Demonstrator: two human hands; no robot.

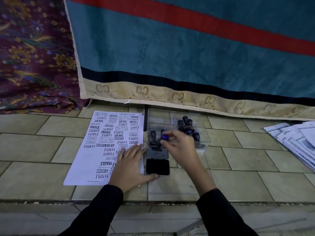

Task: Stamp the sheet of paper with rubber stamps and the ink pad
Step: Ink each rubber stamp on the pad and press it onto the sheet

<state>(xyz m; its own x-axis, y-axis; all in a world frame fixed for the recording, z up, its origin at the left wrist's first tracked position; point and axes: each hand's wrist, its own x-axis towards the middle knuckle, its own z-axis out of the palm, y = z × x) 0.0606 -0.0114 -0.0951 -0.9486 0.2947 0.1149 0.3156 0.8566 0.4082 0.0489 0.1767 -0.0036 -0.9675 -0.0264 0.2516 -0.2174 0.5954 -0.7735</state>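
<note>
Two hands apart: left hand [131,166] flat on stamped sheet [104,147], right hand [179,143] pinching blue-topped stamp [164,137]

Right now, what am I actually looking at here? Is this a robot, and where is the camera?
No robot: these are a person's two bare hands, seen from a wide-angle camera worn on their head, looking forward and down. On the tiled floor lies a sheet of paper already covered with stamped words like SAMPLE and FRAGILE. The left hand lies flat on the sheet, holding it down. Beside it sits an open ink pad. The right hand grips a rubber stamp with a blue-topped handle, just above the pad's far end. Behind are clear plastic boxes holding more stamps, and a stack of papers lies far right.
</note>
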